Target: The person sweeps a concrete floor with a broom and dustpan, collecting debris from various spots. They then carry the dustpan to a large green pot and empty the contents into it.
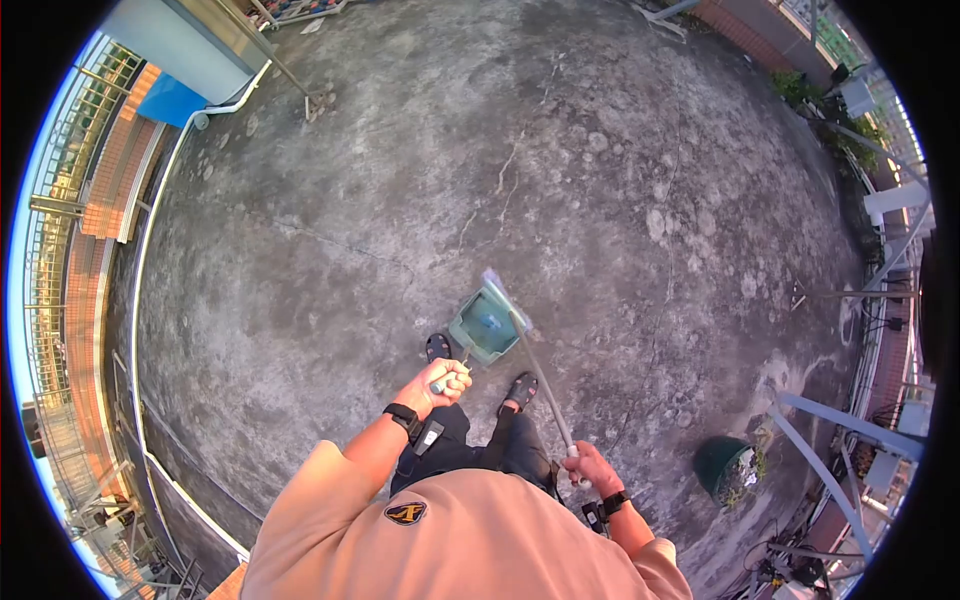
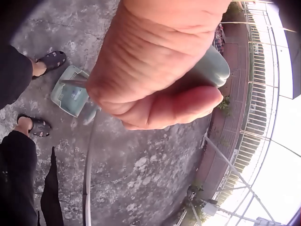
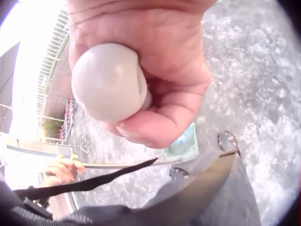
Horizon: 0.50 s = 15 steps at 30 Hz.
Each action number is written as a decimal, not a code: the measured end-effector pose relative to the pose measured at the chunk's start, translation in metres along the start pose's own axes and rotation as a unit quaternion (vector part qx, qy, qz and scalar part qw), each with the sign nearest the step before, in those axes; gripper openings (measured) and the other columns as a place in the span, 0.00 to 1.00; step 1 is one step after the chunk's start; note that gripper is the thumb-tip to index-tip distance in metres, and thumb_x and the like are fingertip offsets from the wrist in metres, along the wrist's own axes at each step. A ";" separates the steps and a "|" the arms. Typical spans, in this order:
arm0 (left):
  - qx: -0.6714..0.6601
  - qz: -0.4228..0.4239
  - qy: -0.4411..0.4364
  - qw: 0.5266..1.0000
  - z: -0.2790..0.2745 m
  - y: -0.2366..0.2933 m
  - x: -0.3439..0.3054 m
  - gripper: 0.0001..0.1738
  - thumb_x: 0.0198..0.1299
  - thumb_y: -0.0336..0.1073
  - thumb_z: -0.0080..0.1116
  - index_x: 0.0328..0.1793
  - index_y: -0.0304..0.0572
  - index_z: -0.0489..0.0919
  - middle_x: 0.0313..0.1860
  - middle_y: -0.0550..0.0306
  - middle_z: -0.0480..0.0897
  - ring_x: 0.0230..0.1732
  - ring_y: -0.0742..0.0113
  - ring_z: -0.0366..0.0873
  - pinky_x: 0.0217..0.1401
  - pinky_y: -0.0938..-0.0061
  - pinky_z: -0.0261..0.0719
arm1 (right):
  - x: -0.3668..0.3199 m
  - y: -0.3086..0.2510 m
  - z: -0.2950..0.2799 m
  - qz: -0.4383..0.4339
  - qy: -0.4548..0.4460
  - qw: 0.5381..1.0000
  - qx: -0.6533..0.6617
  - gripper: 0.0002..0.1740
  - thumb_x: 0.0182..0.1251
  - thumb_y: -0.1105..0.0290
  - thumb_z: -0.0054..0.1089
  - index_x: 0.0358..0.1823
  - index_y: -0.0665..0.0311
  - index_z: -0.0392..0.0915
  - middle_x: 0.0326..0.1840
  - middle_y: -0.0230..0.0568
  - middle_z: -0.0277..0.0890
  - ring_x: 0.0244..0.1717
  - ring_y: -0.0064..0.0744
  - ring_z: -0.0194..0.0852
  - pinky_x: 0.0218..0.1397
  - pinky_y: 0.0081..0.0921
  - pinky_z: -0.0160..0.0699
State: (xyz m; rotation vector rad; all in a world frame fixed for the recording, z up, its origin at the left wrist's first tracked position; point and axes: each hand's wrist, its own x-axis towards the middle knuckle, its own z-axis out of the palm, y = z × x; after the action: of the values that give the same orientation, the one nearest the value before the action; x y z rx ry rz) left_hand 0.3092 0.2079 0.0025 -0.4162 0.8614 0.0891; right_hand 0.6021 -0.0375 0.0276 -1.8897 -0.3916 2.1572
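In the head view my left hand (image 1: 440,385) grips the grey-green handle of a long-handled dustpan (image 1: 463,328), its fingers curled round the grip end (image 2: 214,68). The green pan sits on the ground in front of my feet, some pale bluish bits (image 1: 490,321) inside it. My right hand (image 1: 595,468) holds the upper end of a broom's pale stick (image 1: 548,395), low at my right side. Its rounded end cap (image 3: 108,82) fills the right wrist view. The broom head (image 1: 508,302), blurred, lies across the pan's far right edge.
Two dark clogs (image 1: 438,347) stand close to the pan. A green planter (image 1: 716,466) is at the right on the cracked concrete floor (image 1: 380,200). Metal struts (image 1: 850,420) jut in at the right. White piping (image 1: 140,300) runs along the left wall.
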 end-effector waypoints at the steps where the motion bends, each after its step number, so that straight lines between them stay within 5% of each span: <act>1: -0.021 -0.008 -0.001 1.000 -0.003 0.002 0.002 0.08 0.53 0.27 0.48 0.26 0.43 0.61 0.20 0.62 0.65 0.12 0.81 0.61 0.09 0.89 0.57 | -0.001 -0.018 0.001 -0.022 0.031 0.999 0.002 0.08 0.50 0.73 0.56 0.26 0.66 0.65 0.16 0.34 0.66 0.13 0.23 0.65 0.15 0.23 0.66; 10: 0.036 0.029 0.016 0.999 -0.006 0.008 0.004 0.10 0.53 0.29 0.49 0.23 0.43 0.62 0.17 0.64 0.66 0.11 0.81 0.63 0.09 0.87 0.58 | 0.077 -0.131 -0.028 -0.038 0.206 0.977 -0.038 0.08 0.51 0.73 0.52 0.28 0.67 0.63 0.15 0.36 0.64 0.12 0.28 0.66 0.14 0.27 0.67; 12: 0.019 0.011 0.010 1.000 -0.016 0.009 0.010 0.09 0.53 0.29 0.49 0.23 0.43 0.62 0.17 0.63 0.66 0.11 0.80 0.63 0.08 0.86 0.58 | 0.101 -0.118 -0.017 -0.031 0.210 0.976 -0.051 0.08 0.51 0.72 0.52 0.28 0.68 0.64 0.16 0.36 0.65 0.14 0.29 0.67 0.16 0.28 0.68; 14: 0.019 -0.005 -0.004 1.000 -0.018 0.014 0.010 0.09 0.52 0.28 0.49 0.22 0.44 0.62 0.17 0.63 0.67 0.11 0.78 0.63 0.09 0.86 0.58 | 0.134 -0.075 0.001 -0.060 0.159 0.964 -0.205 0.11 0.51 0.71 0.53 0.30 0.72 0.64 0.17 0.39 0.67 0.15 0.33 0.69 0.19 0.30 0.71; 15: 0.023 -0.007 0.010 1.000 -0.012 0.016 0.004 0.10 0.51 0.27 0.49 0.21 0.45 0.62 0.17 0.63 0.66 0.11 0.78 0.63 0.09 0.85 0.57 | 0.130 -0.069 0.020 0.002 0.140 0.968 -0.209 0.13 0.52 0.70 0.53 0.31 0.75 0.64 0.19 0.41 0.68 0.17 0.36 0.71 0.21 0.29 0.72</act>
State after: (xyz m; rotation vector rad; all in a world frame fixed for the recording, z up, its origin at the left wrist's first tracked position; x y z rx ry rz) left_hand 0.2991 0.2176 -0.0127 -0.3810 0.8785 0.0526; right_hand 0.5656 0.0728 -0.0651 -2.3752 -0.8334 1.8761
